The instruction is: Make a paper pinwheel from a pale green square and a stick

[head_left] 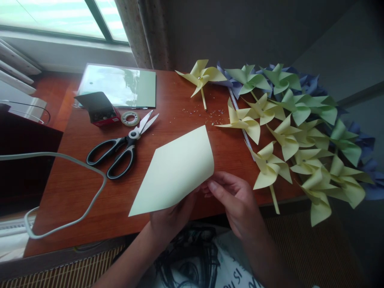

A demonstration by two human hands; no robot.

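Observation:
A pale yellow sheet of paper (175, 170) is folded over and held above the near edge of the wooden table (78, 188). My left hand (171, 218) grips it from underneath at its lower right edge. My right hand (237, 202) pinches the sheet's right corner with thumb and fingertips. Both hands are closed on the paper.
Black-handled scissors (120, 150) lie left of the sheet, with a tape roll (130, 118), a small dark box (97, 108) and a clear folder (120, 85) behind. Several yellow, green and blue paper pinwheels (288, 128) crowd the right side. A grey cable (75, 164) loops at left.

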